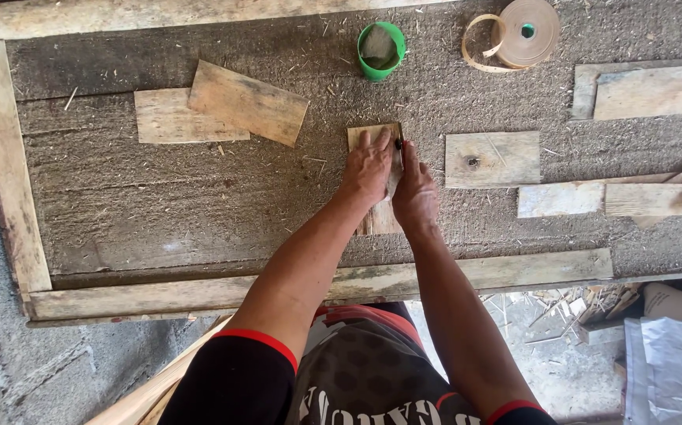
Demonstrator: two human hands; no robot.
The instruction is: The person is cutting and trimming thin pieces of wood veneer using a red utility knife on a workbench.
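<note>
Shirt: a dark patterned shirt [356,378] with red-trimmed black sleeves fills the lower edge, nearest the camera.
Bench edge: a pale wooden rail [199,293] frames the near side of the rough, sawdust-strewn grey workbench [160,197], nearer than the small board described next.
Small board: a narrow pale wooden board [380,212] lies flat on the bench just past the rail, running away from the camera; both hands sit on it.
Left hand: the left hand [368,167] lies palm down on the board's far half, fingers spread and flat, pressing rather than grasping.
Right hand: the right hand [414,193] touches the board's right edge, closed around a thin dark pencil-like tool [401,146] (only its tip shows above the fingers).
Right of the board: a pale square wood offcut with a knot [492,158] lies near, and longer pale wooden strips [593,198] lie beyond it.
Left of the board: two overlapping flat wooden offcuts [223,110] lie well apart from it.
Beyond the board: a small green plastic cup [381,49] stands farther back.
Far right of the cup: a tan roll of edge banding tape [523,33], with a loose end curling out.
</note>
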